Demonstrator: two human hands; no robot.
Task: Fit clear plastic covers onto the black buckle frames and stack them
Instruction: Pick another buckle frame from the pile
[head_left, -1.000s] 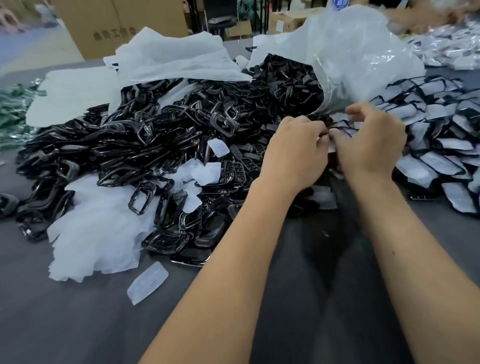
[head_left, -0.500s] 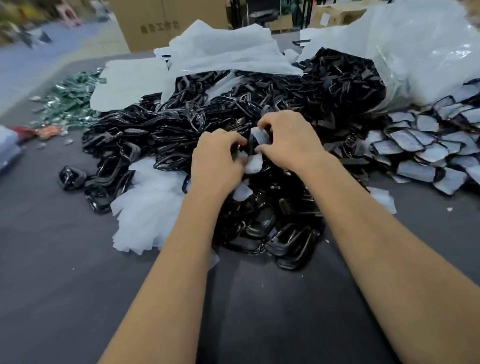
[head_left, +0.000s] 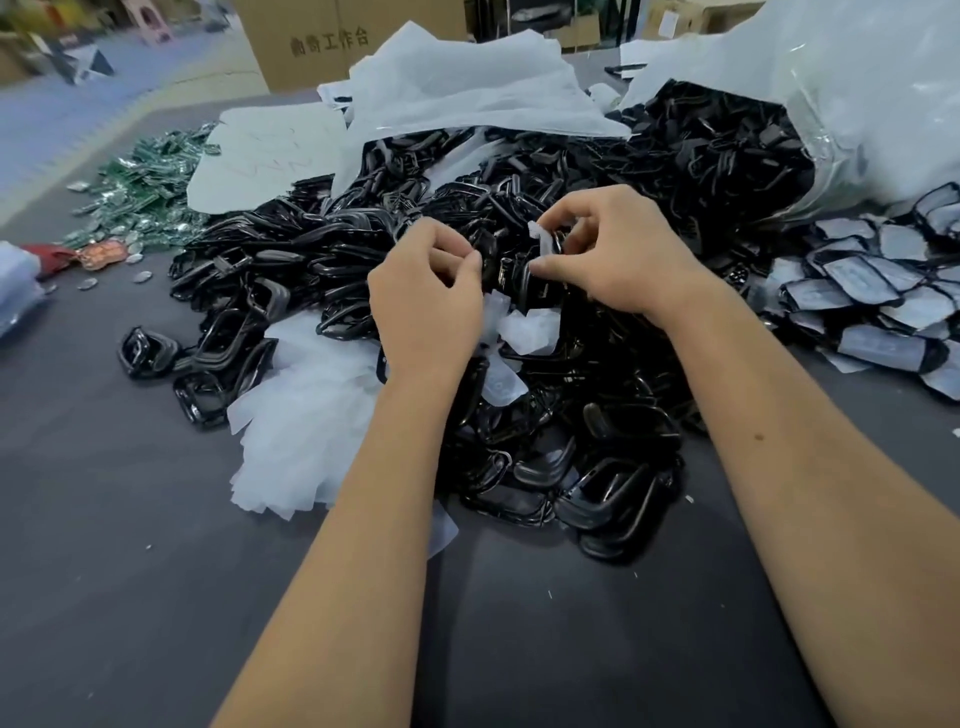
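Note:
A big heap of black buckle frames (head_left: 291, 270) covers the middle of the dark table (head_left: 130, 571). Above it my right hand (head_left: 618, 254) pinches one black buckle frame (head_left: 537, 283) with a clear plastic cover (head_left: 543, 240) at its top edge. My left hand (head_left: 426, 306) is just left of it, fingers curled and thumb against forefinger, with a few clear covers (head_left: 530, 332) sticking out from under its palm. Buckles fitted with covers (head_left: 857, 291) lie overlapped at the right. Loose clear covers (head_left: 306, 415) are piled left of my left forearm.
A clear plastic bag (head_left: 841, 78) spills more black frames at the back right. White sheets (head_left: 457, 93) lie over the heap's far side. Green and silver small parts (head_left: 145, 176) are scattered at the far left. A cardboard box (head_left: 332, 41) stands behind the table.
Both hands moved left from the covered buckles to the middle of the black heap. My right hand now holds a frame with a cover on it, and the hands have drawn slightly apart.

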